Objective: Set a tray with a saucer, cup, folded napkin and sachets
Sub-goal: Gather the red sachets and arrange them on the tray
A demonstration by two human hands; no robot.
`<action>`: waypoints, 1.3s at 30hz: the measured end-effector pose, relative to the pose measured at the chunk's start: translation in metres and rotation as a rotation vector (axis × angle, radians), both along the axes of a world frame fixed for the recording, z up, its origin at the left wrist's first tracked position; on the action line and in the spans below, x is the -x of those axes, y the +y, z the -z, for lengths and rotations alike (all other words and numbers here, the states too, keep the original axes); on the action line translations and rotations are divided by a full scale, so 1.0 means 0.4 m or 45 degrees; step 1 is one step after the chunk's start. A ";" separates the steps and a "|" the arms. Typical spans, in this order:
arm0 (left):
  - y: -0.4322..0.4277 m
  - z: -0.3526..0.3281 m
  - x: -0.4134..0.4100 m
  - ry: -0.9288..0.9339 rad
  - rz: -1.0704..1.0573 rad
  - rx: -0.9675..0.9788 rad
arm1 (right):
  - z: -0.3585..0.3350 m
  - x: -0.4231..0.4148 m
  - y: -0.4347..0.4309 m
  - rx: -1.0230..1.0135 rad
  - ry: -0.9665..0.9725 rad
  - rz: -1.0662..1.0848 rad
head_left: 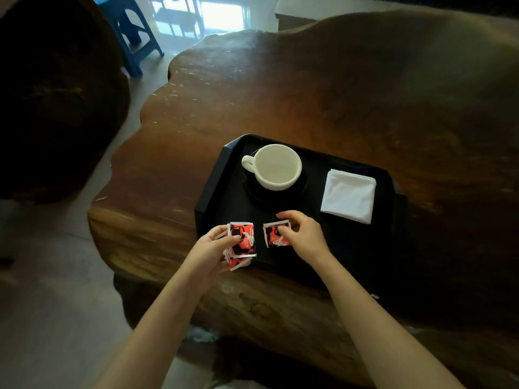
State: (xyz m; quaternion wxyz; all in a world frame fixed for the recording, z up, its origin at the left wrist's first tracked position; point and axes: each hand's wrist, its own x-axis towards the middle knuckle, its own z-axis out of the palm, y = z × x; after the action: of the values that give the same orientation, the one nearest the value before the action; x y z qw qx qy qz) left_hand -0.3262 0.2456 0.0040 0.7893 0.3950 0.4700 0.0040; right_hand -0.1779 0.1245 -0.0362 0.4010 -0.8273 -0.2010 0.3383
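A black tray lies on the wooden table. On its left half a white cup stands upright on a black saucer, handle to the left. A folded white napkin lies on the tray's right half. My left hand holds a small stack of red and black sachets over the tray's front left corner. My right hand pinches a single sachet just above the tray's front, in front of the saucer.
The tray sits near the front edge of a large, irregular dark wooden table. A blue plastic stool stands on the floor at the back left. A dark round shape fills the left side.
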 end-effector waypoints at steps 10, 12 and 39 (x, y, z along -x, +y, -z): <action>-0.008 0.029 0.003 0.003 -0.106 0.039 | 0.017 0.055 0.028 0.415 -0.111 0.173; -0.017 0.037 -0.006 -0.012 -0.089 0.052 | 0.007 0.067 0.026 0.544 -0.188 0.004; -0.052 0.042 -0.056 -0.074 0.188 0.022 | -0.071 0.022 -0.071 -0.243 0.320 0.000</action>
State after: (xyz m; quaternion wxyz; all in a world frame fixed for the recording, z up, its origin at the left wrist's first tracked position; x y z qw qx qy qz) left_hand -0.3037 0.2249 -0.0128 0.8042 0.4215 0.4164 -0.0466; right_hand -0.1865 0.0960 -0.0077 0.4998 -0.7365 -0.1804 0.4185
